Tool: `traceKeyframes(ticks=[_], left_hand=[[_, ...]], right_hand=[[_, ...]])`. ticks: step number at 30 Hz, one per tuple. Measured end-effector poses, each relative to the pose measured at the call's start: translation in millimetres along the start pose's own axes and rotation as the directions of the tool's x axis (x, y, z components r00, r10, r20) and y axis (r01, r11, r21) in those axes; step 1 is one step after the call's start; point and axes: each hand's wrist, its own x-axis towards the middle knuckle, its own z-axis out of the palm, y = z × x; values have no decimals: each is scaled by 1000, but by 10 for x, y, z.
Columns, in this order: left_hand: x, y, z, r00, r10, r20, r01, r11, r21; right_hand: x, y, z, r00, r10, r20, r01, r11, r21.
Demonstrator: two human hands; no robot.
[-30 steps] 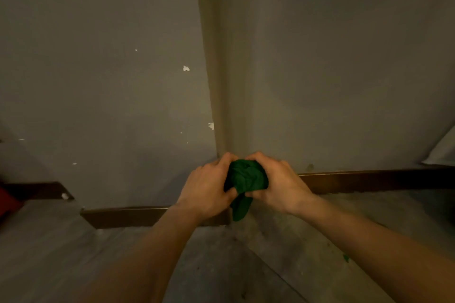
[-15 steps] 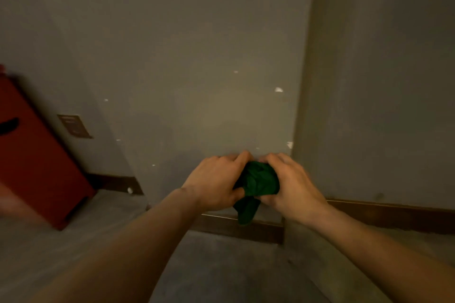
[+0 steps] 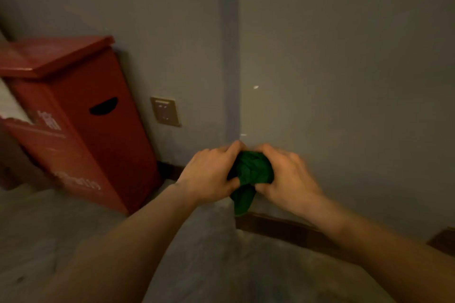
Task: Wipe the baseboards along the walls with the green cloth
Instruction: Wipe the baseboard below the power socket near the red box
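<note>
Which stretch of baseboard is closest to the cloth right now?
The baseboard run directly beneath the green cloth, right of the wall corner; the cloth's tail hangs just above it. The stretch beside the red box lies farther left.

Soft, crumpled cloth (image 3: 253, 170); matt painted wall (image 3: 344, 81), chipped in spots; dark, slightly glossy wooden baseboard (image 3: 283, 227); red cardboard box (image 3: 81, 130), lower left.

Open floor (image 3: 202, 248) below and ahead of the left hand's fingers (image 3: 229, 152). Left of those fingers, a tall red box (image 3: 98, 145) against the wall, blocking the dark baseboard (image 3: 170, 170) behind it. Under the right hand's fingers (image 3: 273, 152), baseboard unobstructed, running rightward. Protruding wall corner (image 3: 231, 81) directly above both sets of fingertips. Wall socket (image 3: 165, 111) up-left, flush, no hindrance.
</note>
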Motion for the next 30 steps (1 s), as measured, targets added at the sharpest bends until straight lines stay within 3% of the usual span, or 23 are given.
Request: traceKeyframes(ticks=[7,12,21,26,30], left_hand=[[-533,-948,437,990,-141,-18,137,979,-152],[-863,-1343,903,972,-233,20,231,945,-230],[-1129,-1639,1596,879,-458,131,461,748,-477],[-1186,-1727,1840,880,-461,112,440,705,-556],[-1232,-1859,2002,907,-412,84,399,780,-481]], right_hand=[[341,-330,1066,997,-65,29,66,996,-63],[386,-355,1754,996,-3,85,3,1000,-7],[333,-211,2605,982,78,172,-90,994,61],[400,-91,2803,988,91,124,-86,995,-46],[422,-3,2889,986,130,101,-121,989,-91]])
